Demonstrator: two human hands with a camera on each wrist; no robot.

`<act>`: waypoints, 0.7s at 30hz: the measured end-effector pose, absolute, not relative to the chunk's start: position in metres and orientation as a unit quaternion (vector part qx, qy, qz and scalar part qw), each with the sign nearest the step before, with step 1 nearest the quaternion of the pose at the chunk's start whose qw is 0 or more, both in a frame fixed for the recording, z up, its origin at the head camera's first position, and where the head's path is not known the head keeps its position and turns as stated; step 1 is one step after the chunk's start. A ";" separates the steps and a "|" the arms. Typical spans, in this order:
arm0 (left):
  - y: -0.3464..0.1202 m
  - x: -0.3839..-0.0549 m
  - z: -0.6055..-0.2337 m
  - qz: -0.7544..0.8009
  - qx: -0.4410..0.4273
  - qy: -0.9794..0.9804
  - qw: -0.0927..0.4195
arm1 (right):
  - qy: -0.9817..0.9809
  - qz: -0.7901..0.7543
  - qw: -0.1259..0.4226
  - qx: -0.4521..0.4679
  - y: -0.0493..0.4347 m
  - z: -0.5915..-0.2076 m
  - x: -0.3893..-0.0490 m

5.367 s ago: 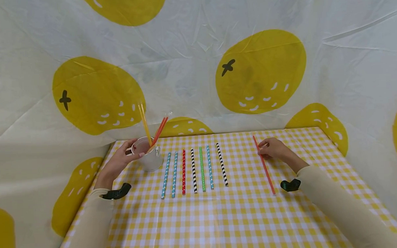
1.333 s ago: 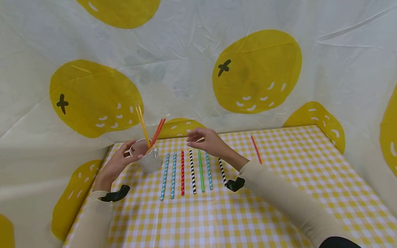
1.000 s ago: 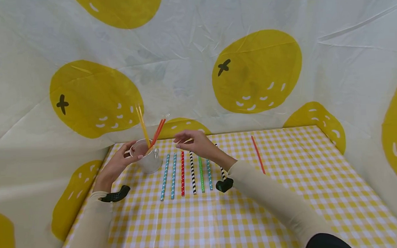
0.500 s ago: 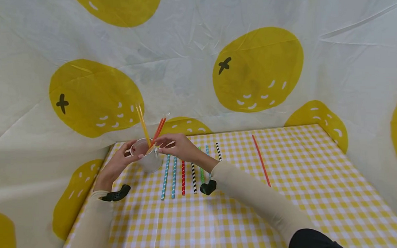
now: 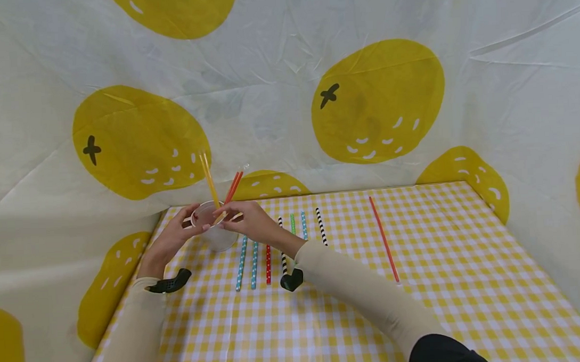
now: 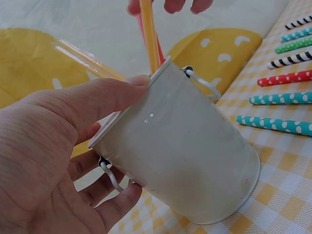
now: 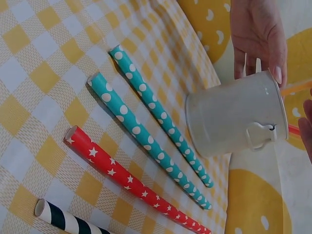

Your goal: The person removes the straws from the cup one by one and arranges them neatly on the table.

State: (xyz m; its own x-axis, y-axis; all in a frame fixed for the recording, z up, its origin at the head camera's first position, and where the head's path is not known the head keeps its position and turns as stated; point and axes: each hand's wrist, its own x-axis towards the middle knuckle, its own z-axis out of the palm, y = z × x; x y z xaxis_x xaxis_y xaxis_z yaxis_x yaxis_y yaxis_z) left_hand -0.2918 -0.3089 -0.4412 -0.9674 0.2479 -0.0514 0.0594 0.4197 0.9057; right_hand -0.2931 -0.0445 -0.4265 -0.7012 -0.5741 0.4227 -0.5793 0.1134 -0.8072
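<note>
My left hand point(image 5: 174, 235) grips the rim of a small white metal bucket point(image 5: 222, 241), thumb on the rim and fingers on its far side. Yellow straws point(image 5: 210, 178) and red straws point(image 5: 235, 185) lean out of the bucket. My right hand point(image 5: 248, 220) is at the rim, its fingertips close around the straws. In the left wrist view, fingertips point(image 6: 174, 5) show beside a yellow-orange straw point(image 6: 151, 39); whether they pinch it cannot be seen. The right wrist view catches only the edge of the right fingers point(image 7: 306, 126), near the bucket's wire ear.
Patterned paper straws lie in a row right of the bucket: blue dotted point(image 5: 241, 265), red starred point(image 5: 268, 267), striped point(image 5: 321, 225) and green point(image 5: 293, 223), partly under the right arm. One plain red straw point(image 5: 384, 239) lies farther right on the checked tablecloth point(image 5: 276, 330).
My right hand has left the plain red straw lying on the right and moved left across the row to the bucket's rim. The left hand has stayed on the bucket.
</note>
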 end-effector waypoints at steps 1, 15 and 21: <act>-0.309 -0.292 -0.441 0.532 0.091 0.837 0.089 | -0.751 0.534 0.009 0.388 -0.045 -0.426 -0.293; -0.309 -0.290 -0.441 0.533 0.091 0.835 0.096 | -0.763 0.508 0.071 0.393 -0.042 -0.413 -0.287; -0.310 -0.291 -0.442 0.537 0.092 0.833 0.095 | -0.756 0.525 0.098 0.380 -0.038 -0.405 -0.288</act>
State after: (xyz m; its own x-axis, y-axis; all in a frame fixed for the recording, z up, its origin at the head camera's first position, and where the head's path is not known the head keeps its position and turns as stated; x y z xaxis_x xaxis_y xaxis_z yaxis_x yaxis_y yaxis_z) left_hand -0.2914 -0.3098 -0.4418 -0.9650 0.2556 -0.0586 0.0519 0.4052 0.9127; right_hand -0.2875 -0.0381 -0.4049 -0.6926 -0.4713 0.5460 -0.6763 0.1614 -0.7187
